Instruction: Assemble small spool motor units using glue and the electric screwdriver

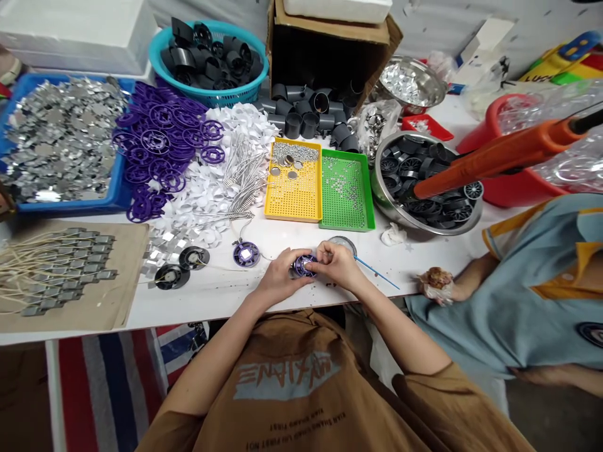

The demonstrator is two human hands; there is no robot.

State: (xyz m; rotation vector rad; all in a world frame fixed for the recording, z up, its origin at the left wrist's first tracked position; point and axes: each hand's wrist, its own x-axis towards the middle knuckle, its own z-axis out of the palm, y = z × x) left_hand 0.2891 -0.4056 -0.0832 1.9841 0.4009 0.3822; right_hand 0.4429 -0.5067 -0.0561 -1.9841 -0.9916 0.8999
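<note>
Purple plastic reel [304, 265] is held just above the front of the worktop [211, 298], the left hand [280, 276] curled closed around one side and the right hand [335, 265] pinching its face between fingertips and thumb. Just beside the right hand lie a thin blue stick [377, 272] and a round metal disc [342, 245]. To the left lie a second purple reel [245, 254] and two black discs [169, 276]. Farther on stand a yellow perforated tray [292, 216], a green tray [348, 224] and a steel bowl [384, 204] of black wheels.
</note>
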